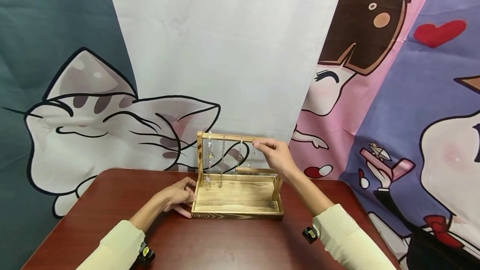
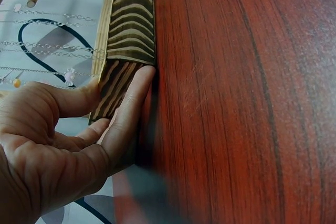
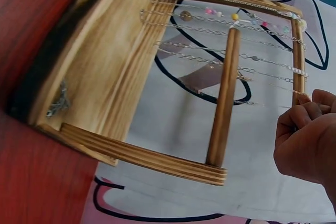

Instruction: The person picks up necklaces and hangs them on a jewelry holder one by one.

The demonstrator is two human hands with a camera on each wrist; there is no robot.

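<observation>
At centre frame on a red-brown table, a wooden jewellery stand hung with chains; the left hand presses relaxed fingers against its base corner while the right hand pinches the rightmost chain at the top bar

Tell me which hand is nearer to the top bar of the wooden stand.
Right. The right hand is up at the top bar, fingers pinching there; the left hand rests low against the tray base.

The jewelry stand is showing burnt, rough-grained wood; its chains are looking like shiny metal; the worktop is showing smooth reddish wood grain.
</observation>
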